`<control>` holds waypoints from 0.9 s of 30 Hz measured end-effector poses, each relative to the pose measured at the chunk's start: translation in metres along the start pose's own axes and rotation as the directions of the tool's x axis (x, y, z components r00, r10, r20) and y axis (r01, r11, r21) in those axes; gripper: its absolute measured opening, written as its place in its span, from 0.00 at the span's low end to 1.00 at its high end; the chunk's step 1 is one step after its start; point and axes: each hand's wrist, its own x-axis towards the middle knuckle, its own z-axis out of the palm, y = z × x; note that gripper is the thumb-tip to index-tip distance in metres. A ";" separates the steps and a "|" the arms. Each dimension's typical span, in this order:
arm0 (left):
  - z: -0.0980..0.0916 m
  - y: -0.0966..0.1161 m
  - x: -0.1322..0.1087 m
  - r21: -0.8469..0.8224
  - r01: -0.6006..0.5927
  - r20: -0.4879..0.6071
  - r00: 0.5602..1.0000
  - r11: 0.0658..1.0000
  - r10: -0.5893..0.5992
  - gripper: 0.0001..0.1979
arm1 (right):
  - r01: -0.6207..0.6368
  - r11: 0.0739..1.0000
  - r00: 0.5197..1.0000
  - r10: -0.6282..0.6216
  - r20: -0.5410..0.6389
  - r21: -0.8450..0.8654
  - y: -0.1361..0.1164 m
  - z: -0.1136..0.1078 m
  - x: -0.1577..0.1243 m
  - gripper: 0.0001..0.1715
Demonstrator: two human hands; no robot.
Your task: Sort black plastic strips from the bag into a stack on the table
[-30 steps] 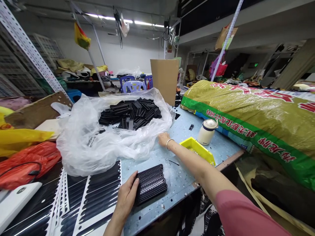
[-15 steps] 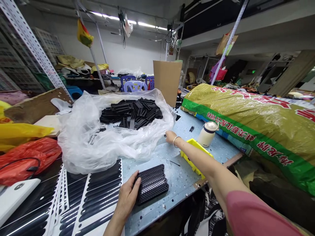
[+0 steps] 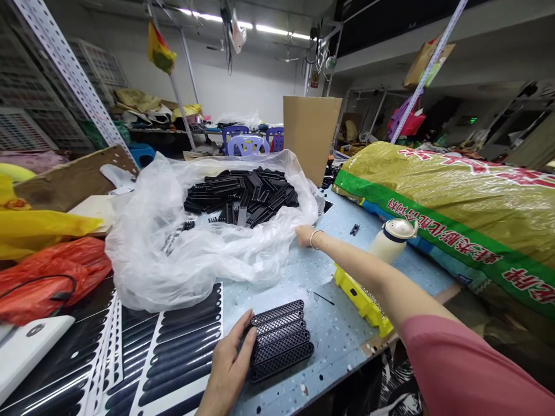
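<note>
- Yellow tray (image 3: 353, 289) has slid toward the near edge of the table (image 3: 336, 332) since a second ago, and now sits partly beneath the right forearm (image 3: 359, 268).
- Seen from the head, that forearm hides part of the tray and the lower side of the cream bottle (image 3: 384, 245); what the tray holds is hard to make out.
- Right hand (image 3: 304, 236) is at the right side of the plastic bag (image 3: 143, 254); its fingers look curled, the tips are out of sight, and I cannot tell whether they hold anything.
- Left hand (image 3: 229, 361) has thumb and forefinger close together, gripping the left edge of the black mesh panel (image 3: 281, 341); its other fingers are hidden and its forearm is cut off.
- That panel lies by the table's near edge, a diamond lattice shaped into rounded ridges with scalloped ends.
- Crumpled, cloudy film forms the bag, spread open around a heap of dark, slim, toothed pieces (image 3: 255, 196).
- Glossy black sheets (image 3: 186, 335) with white borders lie left of the panel, running out of view.
</note>
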 end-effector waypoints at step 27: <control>-0.006 0.001 0.007 -0.025 0.030 -0.016 0.999 0.999 -0.031 0.26 | 0.154 0.972 0.974 -0.119 -0.193 0.177 -0.002 -0.067 0.076 0.19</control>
